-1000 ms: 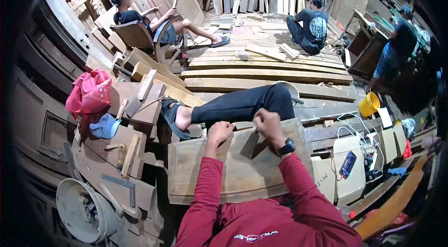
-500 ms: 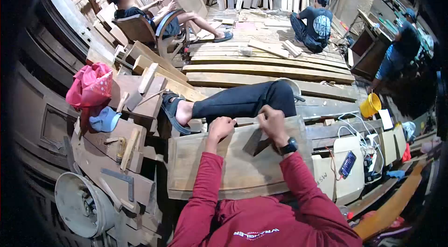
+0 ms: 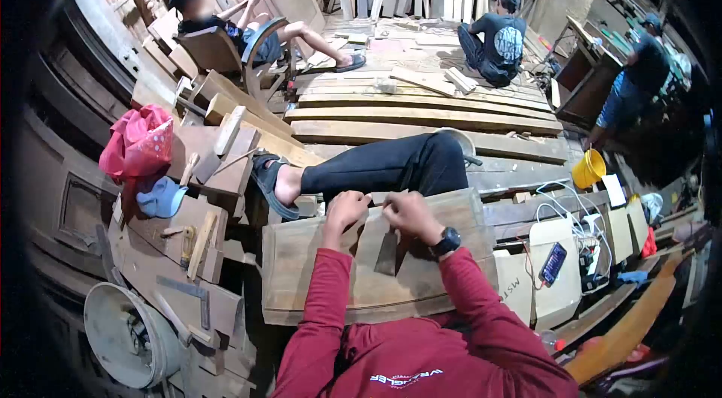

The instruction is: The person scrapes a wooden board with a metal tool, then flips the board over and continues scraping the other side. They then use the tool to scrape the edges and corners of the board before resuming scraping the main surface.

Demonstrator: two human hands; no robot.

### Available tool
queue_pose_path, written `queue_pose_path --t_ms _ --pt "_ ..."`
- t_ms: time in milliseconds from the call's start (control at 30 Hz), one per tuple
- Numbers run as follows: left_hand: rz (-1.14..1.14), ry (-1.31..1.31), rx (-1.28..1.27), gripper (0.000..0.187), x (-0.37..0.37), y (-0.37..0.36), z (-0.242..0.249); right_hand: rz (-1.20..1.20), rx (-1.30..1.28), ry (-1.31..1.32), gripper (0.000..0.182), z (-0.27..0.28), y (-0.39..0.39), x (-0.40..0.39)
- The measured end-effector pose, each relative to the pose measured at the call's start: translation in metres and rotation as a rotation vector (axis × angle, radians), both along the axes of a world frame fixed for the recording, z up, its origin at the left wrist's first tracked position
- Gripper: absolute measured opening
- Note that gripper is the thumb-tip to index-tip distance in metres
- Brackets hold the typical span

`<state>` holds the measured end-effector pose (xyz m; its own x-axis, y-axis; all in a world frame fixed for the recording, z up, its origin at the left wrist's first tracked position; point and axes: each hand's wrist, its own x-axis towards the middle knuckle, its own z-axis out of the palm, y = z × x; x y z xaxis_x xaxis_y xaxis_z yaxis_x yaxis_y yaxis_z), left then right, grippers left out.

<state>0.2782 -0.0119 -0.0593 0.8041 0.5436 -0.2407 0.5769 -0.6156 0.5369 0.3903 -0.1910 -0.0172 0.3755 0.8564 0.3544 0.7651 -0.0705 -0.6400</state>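
The right hand (image 3: 406,214) grips a dark flat scraper blade (image 3: 386,254) on the wide brown wooden panel (image 3: 316,278); the left hand (image 3: 344,208), fingers curled, steadies its far edge. Scraping looks unfinished.

We see bare board (image 3: 316,278) to pass left of our hands | our leg (image 3: 383,165) blocks the far edge | phone (image 3: 553,263) and wires (image 3: 575,210) crowd the right

We can't see what our right hand (image 3: 406,215) pinches, the scraper (image 3: 386,254) top hides under it, and the phone (image 3: 553,263) screen's too tiny.
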Motion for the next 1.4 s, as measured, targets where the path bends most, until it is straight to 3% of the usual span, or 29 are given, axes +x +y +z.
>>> queue_pose_path --t_ms 67,200,267,400,467,533,633,733,800,867,1000,1033,1200,1267,1400 --pt "0.030 0.001 -0.025 0.046 -0.002 -0.003 0.008 -0.016 0.017 -0.021 0.018 -0.001 0.000 -0.001" --pt "0.032 0.008 -0.017 0.045 -0.005 0.000 0.006 -0.370 0.129 0.051 0.014 0.014 -0.004 0.030" --pt "-0.009 -0.001 -0.003 0.045 -0.003 0.001 -0.002 -0.415 0.089 0.097 0.015 0.011 -0.008 0.028" --pt "-0.010 0.023 0.003 0.046 0.000 -0.002 0.007 0.031 -0.022 -0.024 0.020 -0.003 0.002 -0.004" --pt "-0.008 0.023 0.022 0.046 0.000 0.000 0.002 -0.017 -0.020 0.027 0.018 0.000 0.001 0.001" --pt "0.031 0.027 -0.021 0.046 -0.002 -0.003 0.013 -0.238 0.122 0.024 0.014 0.010 -0.001 0.017" --pt "0.008 0.005 -0.022 0.046 -0.006 -0.002 0.008 -0.454 0.095 0.087 0.014 0.019 -0.010 0.032" --pt "-0.011 0.024 0.030 0.048 0.000 -0.001 0.000 -0.181 0.099 0.065 0.016 0.013 -0.008 0.011" --pt "-0.009 -0.016 0.021 0.048 -0.001 0.000 0.000 0.059 -0.136 0.051 0.020 0.000 -0.001 -0.004" --pt "0.006 -0.009 -0.009 0.047 -0.001 0.000 0.001 0.026 0.022 0.039 0.018 -0.003 0.002 -0.002" --pt "0.015 0.035 -0.020 0.046 -0.003 -0.001 0.008 -0.378 0.095 0.045 0.011 0.021 -0.010 0.028" --pt "0.009 0.022 -0.015 0.046 -0.004 -0.002 0.004 -0.388 0.112 0.036 0.011 0.027 -0.011 0.025" --pt "-0.013 -0.028 0.015 0.048 -0.001 0.001 0.000 0.055 0.032 -0.012 0.016 0.001 0.004 -0.008" --pt "0.006 -0.048 -0.008 0.047 -0.003 -0.001 0.005 0.035 0.003 0.080 0.016 0.008 0.001 -0.005" --pt "0.016 -0.003 -0.018 0.045 -0.004 -0.001 0.006 -0.342 0.098 0.119 0.014 0.017 -0.010 0.031"
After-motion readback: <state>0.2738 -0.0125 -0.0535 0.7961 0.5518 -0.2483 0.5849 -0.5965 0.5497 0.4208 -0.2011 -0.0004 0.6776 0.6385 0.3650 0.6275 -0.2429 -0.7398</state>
